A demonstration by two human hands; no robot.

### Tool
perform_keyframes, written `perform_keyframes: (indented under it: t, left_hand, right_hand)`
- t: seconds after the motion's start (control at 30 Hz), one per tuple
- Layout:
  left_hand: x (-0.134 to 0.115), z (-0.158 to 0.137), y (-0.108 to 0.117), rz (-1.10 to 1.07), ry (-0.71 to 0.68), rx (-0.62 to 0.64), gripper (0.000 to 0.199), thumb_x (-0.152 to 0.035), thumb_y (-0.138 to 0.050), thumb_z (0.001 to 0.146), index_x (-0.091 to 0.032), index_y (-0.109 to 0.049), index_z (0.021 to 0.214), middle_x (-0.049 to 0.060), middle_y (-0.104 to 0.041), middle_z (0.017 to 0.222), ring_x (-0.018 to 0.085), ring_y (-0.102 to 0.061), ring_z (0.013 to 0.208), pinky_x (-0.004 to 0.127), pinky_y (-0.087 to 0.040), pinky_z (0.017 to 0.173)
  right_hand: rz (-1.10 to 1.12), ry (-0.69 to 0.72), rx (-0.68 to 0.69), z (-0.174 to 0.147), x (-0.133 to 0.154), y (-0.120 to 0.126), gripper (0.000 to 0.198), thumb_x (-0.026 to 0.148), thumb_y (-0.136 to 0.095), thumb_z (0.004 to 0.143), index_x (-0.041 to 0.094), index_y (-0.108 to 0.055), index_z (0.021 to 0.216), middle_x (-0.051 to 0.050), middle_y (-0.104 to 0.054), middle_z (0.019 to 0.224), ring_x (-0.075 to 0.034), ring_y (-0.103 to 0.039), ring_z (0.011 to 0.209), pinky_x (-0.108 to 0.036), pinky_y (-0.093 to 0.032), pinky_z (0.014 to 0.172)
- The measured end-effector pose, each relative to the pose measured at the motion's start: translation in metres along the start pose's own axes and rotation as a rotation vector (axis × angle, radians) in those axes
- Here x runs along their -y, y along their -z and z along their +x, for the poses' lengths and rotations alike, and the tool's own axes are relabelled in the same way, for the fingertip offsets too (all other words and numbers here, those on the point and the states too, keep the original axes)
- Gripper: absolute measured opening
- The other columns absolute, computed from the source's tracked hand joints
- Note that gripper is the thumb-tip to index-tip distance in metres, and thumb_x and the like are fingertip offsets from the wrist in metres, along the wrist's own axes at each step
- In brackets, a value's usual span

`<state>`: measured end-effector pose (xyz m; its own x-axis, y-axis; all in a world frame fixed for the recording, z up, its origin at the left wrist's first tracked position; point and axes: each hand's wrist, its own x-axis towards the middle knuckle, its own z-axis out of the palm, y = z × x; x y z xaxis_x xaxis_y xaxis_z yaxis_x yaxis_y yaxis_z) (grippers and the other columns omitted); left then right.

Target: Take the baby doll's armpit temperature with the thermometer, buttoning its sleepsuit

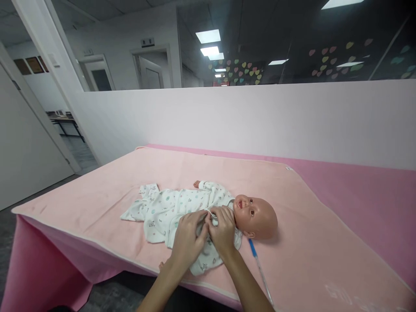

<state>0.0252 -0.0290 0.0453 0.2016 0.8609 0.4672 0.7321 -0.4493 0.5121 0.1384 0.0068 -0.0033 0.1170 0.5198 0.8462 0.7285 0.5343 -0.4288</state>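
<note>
Fingers (204,214) of a person's two hands meet at the chest of a baby doll (264,219), working around a thin white tie (212,213) on its printed garment (169,203). The right hand (223,227) appears to pinch the tie between thumb and forefinger; the left hand (188,237) curls in from the other side, its fingertips so close to the right's that whether they grip anything cannot be told. A fine cord in such crowded fingers could slip or snag, and a hard tug could bunch the loose cloth or twist the doll. The doll lies on its back, head toward the right, garment legs spread flat to the left, the far sleeve (211,187) stretched away from the person. The near sleeve (206,262) sits close to the front edge of the pink blanket (308,242), so a pull toward the body could drag the arm over it. Just beside the head, a slim blue-tipped stick (252,248) slants down along the right forearm, where a careless sweep of the elbow could send it rolling off.
</note>
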Motion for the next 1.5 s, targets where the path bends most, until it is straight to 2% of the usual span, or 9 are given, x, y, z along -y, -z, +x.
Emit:
perform_keyframes:
  t: [0.1,0.23,0.37,0.57,0.77,0.9,1.0,1.23,1.5]
  left_hand:
    - [0.003,-0.002,0.012,0.134,-0.01,0.011,0.028,-0.021,-0.041,0.082,-0.021,-0.056,0.106,0.003,-0.063,0.101,0.019,-0.055,0.095,0.037,-0.039,0.087]
    - [0.019,0.003,0.021,0.282,0.012,0.037,0.027,-0.015,-0.041,0.079,-0.02,-0.059,0.1,0.004,-0.063,0.1,0.021,-0.054,0.097,0.037,-0.037,0.085]
    - [0.032,0.005,0.027,0.298,0.017,0.055,0.022,-0.018,-0.039,0.082,-0.021,-0.06,0.088,0.003,-0.064,0.093,0.019,-0.055,0.09,0.035,-0.038,0.081]
    - [0.033,0.007,0.034,0.316,-0.018,0.062,0.016,-0.02,-0.04,0.081,-0.02,-0.056,0.082,0.003,-0.062,0.084,0.018,-0.056,0.081,0.032,-0.04,0.076]
    - [0.041,0.011,0.031,0.321,0.039,0.025,0.02,-0.028,-0.035,0.086,-0.021,-0.053,0.09,0.001,-0.062,0.086,0.017,-0.055,0.078,0.029,-0.04,0.068]
    - [0.044,0.009,0.028,0.294,-0.015,0.024,0.025,-0.035,-0.036,0.087,-0.024,-0.052,0.103,0.001,-0.06,0.094,0.017,-0.055,0.083,0.029,-0.041,0.071]
    - [0.046,0.007,0.026,0.319,-0.069,0.007,0.026,-0.039,-0.042,0.085,-0.024,-0.054,0.103,0.002,-0.06,0.093,0.017,-0.054,0.083,0.029,-0.041,0.072]
    - [0.053,0.002,0.023,0.369,-0.112,-0.054,0.024,-0.029,-0.039,0.087,-0.021,-0.059,0.097,0.004,-0.062,0.087,0.017,-0.054,0.079,0.031,-0.04,0.073]
    - [0.048,0.002,0.018,0.335,-0.133,-0.035,0.029,-0.027,-0.043,0.086,-0.025,-0.051,0.114,0.003,-0.061,0.096,0.018,-0.053,0.086,0.032,-0.039,0.078]
  right_hand:
    - [-0.01,0.018,-0.04,0.0,0.001,0.0,0.007,0.012,-0.05,0.075,0.018,-0.052,0.074,-0.002,-0.057,0.07,-0.016,-0.051,0.074,-0.034,-0.041,0.079]
    - [-0.01,0.057,-0.107,-0.001,0.003,0.002,0.009,0.01,-0.051,0.072,0.018,-0.052,0.075,-0.004,-0.059,0.078,-0.017,-0.052,0.081,-0.037,-0.041,0.083]
    - [-0.006,0.068,-0.121,-0.001,0.002,0.003,0.009,0.01,-0.051,0.072,0.018,-0.053,0.076,-0.004,-0.06,0.08,-0.017,-0.052,0.082,-0.038,-0.042,0.083]
    - [0.006,0.047,-0.104,-0.002,0.002,0.002,0.009,0.01,-0.052,0.072,0.018,-0.052,0.076,-0.004,-0.06,0.079,-0.017,-0.052,0.082,-0.036,-0.042,0.081]
    - [0.007,0.034,-0.071,-0.001,0.002,0.002,0.008,0.01,-0.052,0.073,0.018,-0.051,0.075,-0.003,-0.058,0.075,-0.016,-0.051,0.078,-0.035,-0.042,0.079]
    - [0.001,0.031,-0.06,-0.001,0.002,0.003,0.007,0.011,-0.051,0.074,0.018,-0.051,0.074,-0.002,-0.057,0.07,-0.015,-0.05,0.073,-0.034,-0.042,0.08]
    - [-0.002,0.035,-0.065,-0.001,0.002,0.003,0.007,0.011,-0.051,0.075,0.018,-0.051,0.075,-0.002,-0.057,0.07,-0.015,-0.05,0.074,-0.034,-0.041,0.082]
    - [0.007,0.022,-0.041,-0.001,0.002,0.003,0.007,0.012,-0.049,0.077,0.018,-0.052,0.073,-0.002,-0.057,0.069,-0.015,-0.05,0.072,-0.034,-0.041,0.079]
    - [0.018,0.019,-0.039,-0.002,0.003,0.004,0.007,0.012,-0.049,0.077,0.018,-0.052,0.074,-0.002,-0.057,0.07,-0.015,-0.05,0.073,-0.033,-0.041,0.078]
